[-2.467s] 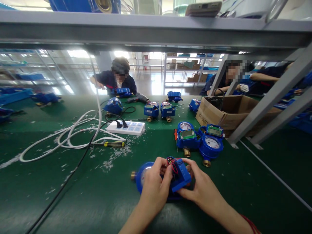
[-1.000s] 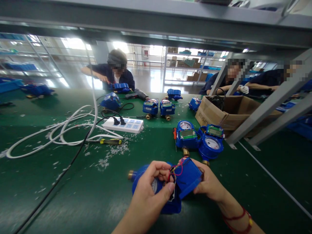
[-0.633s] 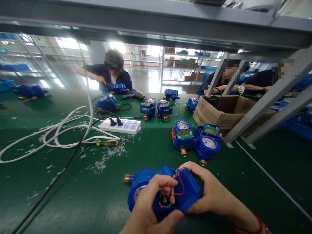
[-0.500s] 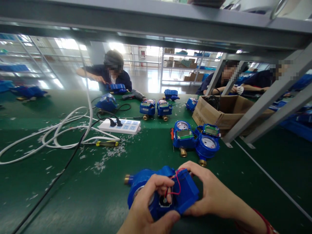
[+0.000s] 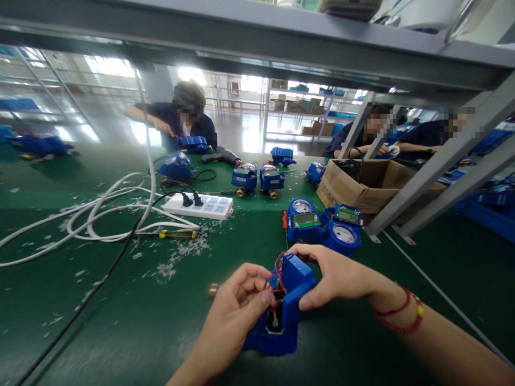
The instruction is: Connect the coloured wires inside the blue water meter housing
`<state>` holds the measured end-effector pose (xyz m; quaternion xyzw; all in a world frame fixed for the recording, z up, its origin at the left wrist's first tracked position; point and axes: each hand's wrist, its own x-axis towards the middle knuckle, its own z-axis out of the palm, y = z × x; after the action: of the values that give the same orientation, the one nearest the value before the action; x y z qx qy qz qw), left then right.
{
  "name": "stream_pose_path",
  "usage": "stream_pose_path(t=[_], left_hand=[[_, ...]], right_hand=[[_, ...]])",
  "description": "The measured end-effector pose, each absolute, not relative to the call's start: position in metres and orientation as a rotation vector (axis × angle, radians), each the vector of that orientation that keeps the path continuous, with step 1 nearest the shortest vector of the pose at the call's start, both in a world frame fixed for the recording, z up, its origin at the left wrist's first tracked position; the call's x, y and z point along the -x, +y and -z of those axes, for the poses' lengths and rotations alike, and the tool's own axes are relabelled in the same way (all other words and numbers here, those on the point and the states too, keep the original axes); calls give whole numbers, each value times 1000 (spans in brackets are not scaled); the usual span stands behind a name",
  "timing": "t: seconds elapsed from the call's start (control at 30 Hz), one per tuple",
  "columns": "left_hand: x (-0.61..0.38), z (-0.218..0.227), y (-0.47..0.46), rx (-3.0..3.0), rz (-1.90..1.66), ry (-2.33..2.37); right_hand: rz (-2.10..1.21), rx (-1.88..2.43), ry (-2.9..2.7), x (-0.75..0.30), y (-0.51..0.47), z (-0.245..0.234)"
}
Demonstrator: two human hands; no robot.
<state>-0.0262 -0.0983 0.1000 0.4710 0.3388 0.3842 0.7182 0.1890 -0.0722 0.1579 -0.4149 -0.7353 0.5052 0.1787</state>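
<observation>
A blue water meter (image 5: 279, 343) stands in front of me on the green table, its housing opened up. My right hand (image 5: 336, 276) grips the raised blue cover (image 5: 300, 287), fingers over its top and thumb on its right side. Thin red wires (image 5: 279, 264) loop from the cover into the dark compartment (image 5: 275, 321), where pale wire ends show. My left hand (image 5: 241, 305) is closed over the meter's left part, thumb and fingers pinched at the red wires. A brass pipe end (image 5: 213, 290) sticks out behind that hand; the dial is hidden.
Two blue meters with green circuit boards (image 5: 306, 220) sit just beyond my right hand, beside a red-handled screwdriver (image 5: 284, 220). Further off are a cardboard box (image 5: 341, 187), a white power strip (image 5: 211, 208), a yellow-black screwdriver (image 5: 179, 235) and looped white cable (image 5: 86, 228). Co-workers sit opposite.
My right hand has lifted the cover, which now stands more upright and turned. The meter has rotated between my hands, and my left hand's fingers have drawn together at the red wires.
</observation>
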Motion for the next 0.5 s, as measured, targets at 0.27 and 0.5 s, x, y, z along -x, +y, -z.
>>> stream_pose_path(t=[0.27,0.5], left_hand=[[12,-94,-115,-964,-1009,665],[-9,-84,-133,-1434,-1067,895]], right_hand=[[-1544,911,-2005,-198,-48,-139],[-1089,1191,-2015,-203,-88,-130]])
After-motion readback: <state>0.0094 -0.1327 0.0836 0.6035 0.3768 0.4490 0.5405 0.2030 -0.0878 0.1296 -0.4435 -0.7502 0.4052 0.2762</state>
